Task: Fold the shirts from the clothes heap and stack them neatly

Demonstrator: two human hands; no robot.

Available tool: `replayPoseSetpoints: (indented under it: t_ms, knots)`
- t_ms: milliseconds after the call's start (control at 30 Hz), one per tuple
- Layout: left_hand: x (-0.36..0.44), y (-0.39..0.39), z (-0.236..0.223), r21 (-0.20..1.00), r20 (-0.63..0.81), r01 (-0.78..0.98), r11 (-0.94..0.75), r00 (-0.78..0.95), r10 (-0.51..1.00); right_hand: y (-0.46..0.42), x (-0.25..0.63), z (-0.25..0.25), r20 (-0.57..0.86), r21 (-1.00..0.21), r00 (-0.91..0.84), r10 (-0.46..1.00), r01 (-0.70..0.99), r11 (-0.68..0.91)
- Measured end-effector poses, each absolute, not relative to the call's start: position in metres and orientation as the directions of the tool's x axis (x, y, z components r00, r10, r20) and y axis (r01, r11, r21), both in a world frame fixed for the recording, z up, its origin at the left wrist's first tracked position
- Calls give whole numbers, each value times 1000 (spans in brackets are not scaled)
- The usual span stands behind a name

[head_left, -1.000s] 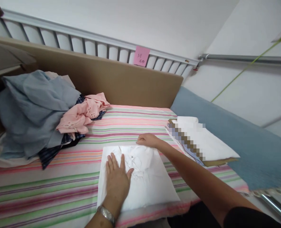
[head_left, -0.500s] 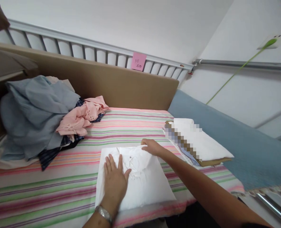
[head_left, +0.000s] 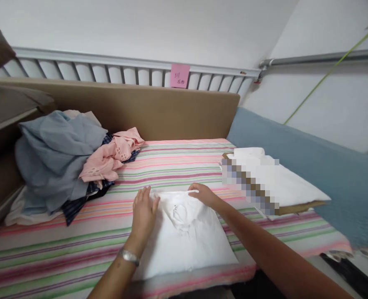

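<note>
A folded white shirt (head_left: 190,245) lies in front of me, its round neckline showing near the far edge. At its far right corner my right hand (head_left: 202,194) pinches the fabric between thumb and fingers. My left hand (head_left: 144,214) rests at the far left corner, fingers stretched out and thumb apart, touching the shirt's edge. The striped cloth (head_left: 103,232) is spread underneath.
A heap of clothes on the left includes a grey-blue garment (head_left: 59,153) and a pink garment (head_left: 109,160). To the right lies a stack of folded white clothing (head_left: 283,182). Behind stand a brown board (head_left: 171,112) and a radiator with a pink note (head_left: 180,75).
My left hand has slid from the shirt's upper surface to its far left corner. My right hand keeps its pinch on the far right corner. The camera view has shifted slightly.
</note>
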State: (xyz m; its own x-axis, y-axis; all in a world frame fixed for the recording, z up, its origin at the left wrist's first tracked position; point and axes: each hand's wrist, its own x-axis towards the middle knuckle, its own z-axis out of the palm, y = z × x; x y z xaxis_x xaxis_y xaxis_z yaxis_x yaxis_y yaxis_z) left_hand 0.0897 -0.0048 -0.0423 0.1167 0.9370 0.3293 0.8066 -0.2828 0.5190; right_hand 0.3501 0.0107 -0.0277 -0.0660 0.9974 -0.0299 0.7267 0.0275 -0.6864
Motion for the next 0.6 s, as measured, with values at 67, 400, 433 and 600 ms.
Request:
replayPoseSetpoints:
  t_ms: [67, 400, 433, 600]
  knots:
    - [90, 20, -30, 510, 204, 827, -239, 153, 967, 7, 351, -28, 21, -750, -58, 998, 659, 54]
    - [110, 50, -28, 415, 34, 902, -116, 112, 993, 2, 354, -38, 30, -713, 135, 990, 697, -74]
    - [111, 47, -29, 402, 61, 910, -104, 86, 994, 3, 352, -39, 22, -698, 164, 986, 709, -102]
    - [121, 26, -34, 362, 164, 930, -62, 2, 986, -1, 343, -34, 58, -659, 226, 972, 740, -133]
